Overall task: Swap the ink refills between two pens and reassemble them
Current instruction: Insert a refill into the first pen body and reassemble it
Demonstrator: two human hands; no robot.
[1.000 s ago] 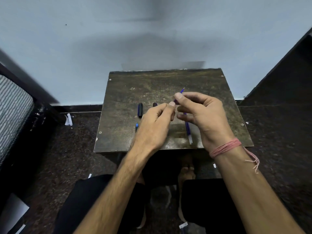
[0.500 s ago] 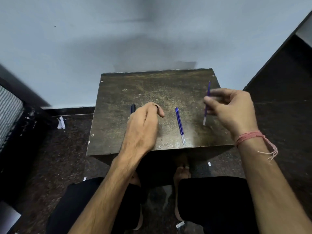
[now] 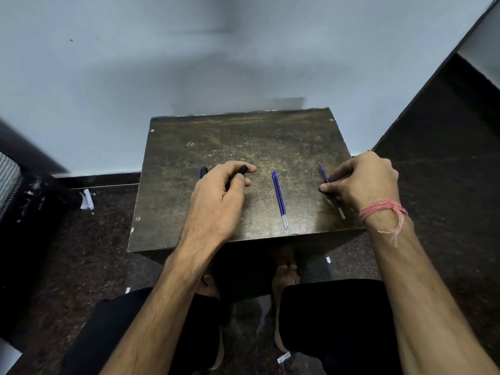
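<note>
A: Where does everything sit?

B: On the scuffed dark wooden table point(image 3: 243, 136). The right hand point(image 3: 364, 182) pinches a thin blue plastic ink refill point(image 3: 323, 174) between thumb and fingers, low against the top near the right edge. A second blue refill with a clear end point(image 3: 279, 200) lies loose in the middle, well apart from both hands.

A: And the left hand point(image 3: 219, 201)?

B: Curled around a short black pen barrel piece point(image 3: 243, 169). A dark blue pen part point(image 3: 203, 172) peeks out just beside it; the rest is hidden.

A: What might go wrong?

B: The refills look alike, so each could go back into its original pen. The pinched one is near the edge; released carelessly, it may roll off. Forcing a slender tube in crooked could bend it.
</note>
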